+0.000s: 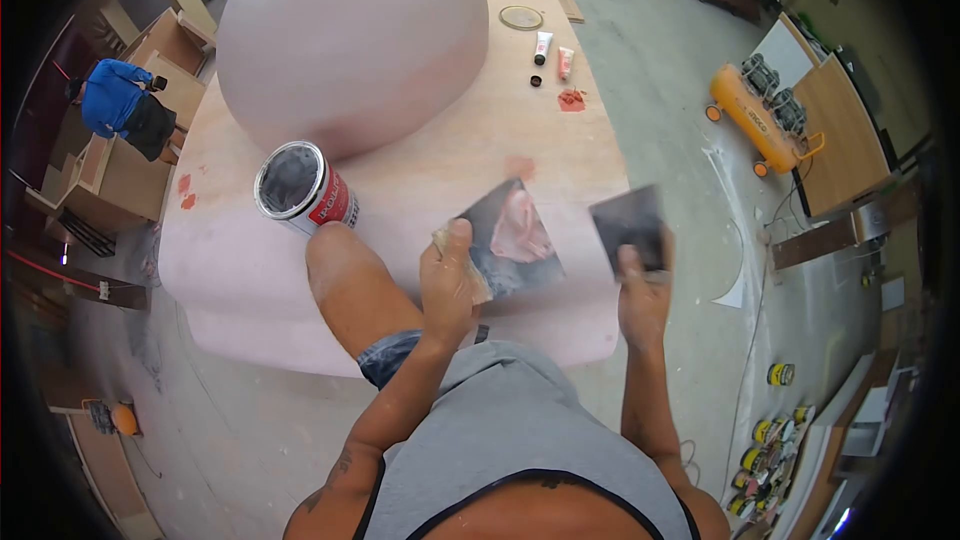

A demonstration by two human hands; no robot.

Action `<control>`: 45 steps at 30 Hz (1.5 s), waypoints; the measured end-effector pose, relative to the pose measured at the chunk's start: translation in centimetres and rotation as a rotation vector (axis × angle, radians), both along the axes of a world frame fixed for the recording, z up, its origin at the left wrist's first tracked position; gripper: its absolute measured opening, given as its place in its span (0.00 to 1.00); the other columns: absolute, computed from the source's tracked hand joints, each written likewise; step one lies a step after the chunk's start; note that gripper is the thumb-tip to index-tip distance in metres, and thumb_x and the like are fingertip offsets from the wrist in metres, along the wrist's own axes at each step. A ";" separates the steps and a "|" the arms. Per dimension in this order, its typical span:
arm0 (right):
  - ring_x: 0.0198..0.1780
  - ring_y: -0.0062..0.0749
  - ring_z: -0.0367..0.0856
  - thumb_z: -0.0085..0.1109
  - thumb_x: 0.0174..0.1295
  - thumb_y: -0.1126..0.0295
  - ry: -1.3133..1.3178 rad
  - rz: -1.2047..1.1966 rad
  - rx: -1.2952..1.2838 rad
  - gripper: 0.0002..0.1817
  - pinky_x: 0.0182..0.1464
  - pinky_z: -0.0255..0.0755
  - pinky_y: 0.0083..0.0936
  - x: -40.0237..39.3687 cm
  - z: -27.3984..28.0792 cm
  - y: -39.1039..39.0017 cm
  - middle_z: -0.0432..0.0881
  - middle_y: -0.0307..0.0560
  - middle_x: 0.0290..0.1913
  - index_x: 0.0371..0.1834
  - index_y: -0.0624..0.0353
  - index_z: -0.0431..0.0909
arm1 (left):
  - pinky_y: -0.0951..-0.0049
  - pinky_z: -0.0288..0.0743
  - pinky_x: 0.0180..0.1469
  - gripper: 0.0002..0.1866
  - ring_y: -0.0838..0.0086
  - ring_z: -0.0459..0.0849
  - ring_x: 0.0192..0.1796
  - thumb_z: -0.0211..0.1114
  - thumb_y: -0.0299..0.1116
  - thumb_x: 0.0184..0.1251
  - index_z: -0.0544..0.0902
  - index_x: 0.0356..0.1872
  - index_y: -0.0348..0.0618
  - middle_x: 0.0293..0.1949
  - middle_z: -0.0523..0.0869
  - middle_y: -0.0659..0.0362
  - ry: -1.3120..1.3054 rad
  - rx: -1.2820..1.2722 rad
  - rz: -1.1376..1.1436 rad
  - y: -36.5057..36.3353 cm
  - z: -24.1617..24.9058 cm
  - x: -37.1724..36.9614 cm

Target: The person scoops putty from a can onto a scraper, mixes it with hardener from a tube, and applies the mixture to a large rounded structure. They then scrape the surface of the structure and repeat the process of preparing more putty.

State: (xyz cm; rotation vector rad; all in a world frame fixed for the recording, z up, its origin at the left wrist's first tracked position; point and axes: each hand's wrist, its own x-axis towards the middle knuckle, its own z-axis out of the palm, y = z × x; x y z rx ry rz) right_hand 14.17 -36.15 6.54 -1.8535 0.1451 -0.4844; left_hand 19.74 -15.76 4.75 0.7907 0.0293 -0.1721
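My left hand [447, 275] grips a dark flat spreader blade [510, 240] that carries a lump of pink filler paste [520, 232]. My right hand [640, 285] holds a second, smaller dark blade [628, 223] a little to the right, with no paste visible on it. Both blades hover over the near edge of a large pink-coated form [350, 35] with a big rounded dome at the back. An open metal can with a red label [300, 185] rests against my bare knee [345, 280], which leans on the form.
Two tubes [553, 52], a small black cap and a round lid [521, 17] lie on the far board. A yellow compressor [757, 110] stands on the floor at right. A person in a blue top [118, 100] works at far left. Several cans sit at lower right.
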 end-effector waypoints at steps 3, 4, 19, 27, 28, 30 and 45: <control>0.56 0.35 0.80 0.59 0.67 0.71 -0.105 0.000 0.985 0.23 0.61 0.72 0.33 -2.0 1.1 2.2 0.80 0.52 0.55 0.63 0.72 0.70 | 0.77 0.78 0.33 0.19 0.77 0.84 0.33 0.54 0.41 0.80 0.78 0.52 0.31 0.36 0.85 0.58 -0.083 0.100 0.195 -0.6 -1.2 0.9; 0.55 0.33 0.80 0.60 0.66 0.71 -0.069 -0.064 0.908 0.24 0.59 0.73 0.31 -1.9 0.7 3.6 0.80 0.52 0.56 0.63 0.70 0.70 | 0.77 0.75 0.28 0.18 0.79 0.81 0.27 0.54 0.40 0.80 0.79 0.50 0.31 0.33 0.84 0.60 -0.125 0.160 0.270 -0.9 -1.1 1.0; 0.50 0.42 0.78 0.62 0.63 0.76 -0.785 0.635 -0.161 0.17 0.56 0.75 0.34 0.5 3.1 -0.4 0.75 0.50 0.52 0.54 0.58 0.73 | 0.71 0.83 0.49 0.20 0.67 0.88 0.45 0.52 0.42 0.80 0.78 0.54 0.33 0.45 0.87 0.52 0.221 -0.317 -0.208 -1.2 1.5 -0.4; 0.59 0.48 0.72 0.58 0.45 0.89 -0.265 0.296 -0.828 0.37 0.64 0.67 0.38 3.0 4.3 -2.8 0.72 0.51 0.57 0.63 0.50 0.74 | 0.73 0.82 0.48 0.20 0.72 0.86 0.45 0.54 0.41 0.80 0.77 0.54 0.30 0.47 0.85 0.53 0.001 -0.006 -0.158 0.0 1.7 -1.1; 0.58 0.47 0.73 0.58 0.47 0.86 -0.366 0.328 -0.857 0.35 0.64 0.68 0.38 2.3 6.6 -2.9 0.73 0.49 0.57 0.63 0.49 0.74 | 0.73 0.82 0.48 0.20 0.72 0.86 0.45 0.54 0.41 0.80 0.77 0.54 0.30 0.47 0.85 0.53 0.002 -0.017 -0.150 -0.1 2.2 -1.0; 0.58 0.45 0.74 0.58 0.51 0.81 -0.387 0.493 -1.133 0.31 0.63 0.69 0.37 1.2 9.7 -2.0 0.74 0.47 0.56 0.61 0.47 0.74 | 0.77 0.78 0.41 0.18 0.80 0.82 0.39 0.55 0.42 0.80 0.80 0.47 0.32 0.39 0.84 0.59 -0.044 0.098 -0.129 0.0 3.7 -1.0; 0.57 0.39 0.74 0.61 0.54 0.69 -0.390 0.716 -1.507 0.23 0.59 0.70 0.35 1.1 12.1 -1.0 0.76 0.42 0.54 0.56 0.44 0.76 | 0.76 0.70 0.31 0.19 0.85 0.73 0.30 0.55 0.41 0.80 0.84 0.42 0.33 0.25 0.77 0.66 -0.290 0.891 -0.050 2.9 6.8 -1.6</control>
